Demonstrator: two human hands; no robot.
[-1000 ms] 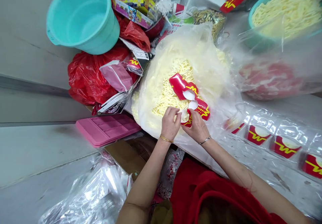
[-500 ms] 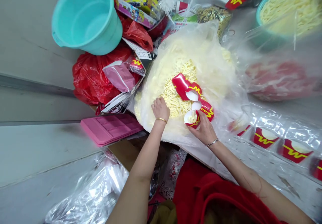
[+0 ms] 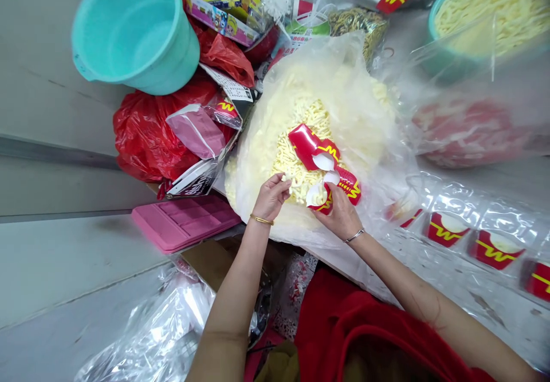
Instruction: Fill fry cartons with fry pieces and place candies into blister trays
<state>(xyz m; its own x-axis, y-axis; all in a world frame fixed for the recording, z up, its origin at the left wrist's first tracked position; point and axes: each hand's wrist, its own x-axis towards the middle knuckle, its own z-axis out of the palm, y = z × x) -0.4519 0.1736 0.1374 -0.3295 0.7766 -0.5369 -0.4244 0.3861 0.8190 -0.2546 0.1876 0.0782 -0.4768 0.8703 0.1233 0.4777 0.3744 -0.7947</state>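
My left hand (image 3: 272, 197) is closed in a pinch on a few pale yellow fry-shaped pieces (image 3: 287, 181) at the near edge of the heap. In my right hand (image 3: 339, 216) is a small red fry box (image 3: 321, 204) with a yellow zigzag, tilted with its white mouth toward my left hand and some pale pieces inside. The heap of fry-shaped pieces (image 3: 286, 156) lies on an opened, cloudy plastic bag (image 3: 356, 107). On the heap rest more flat red fry boxes (image 3: 306, 146), just beyond my right hand.
Packed red fry boxes (image 3: 449, 230) in clear plastic line the right side. A teal tub (image 3: 433, 18) of pale pieces stands far right. At left are an empty teal bucket (image 3: 129, 32), a red plastic bag (image 3: 150, 136) and pink trays (image 3: 184, 221).
My left hand has lifted off the heap and turned, now showing pale pieces between its fingertips. My right hand still holds the box in nearly the same place. The whole view has shifted slightly.
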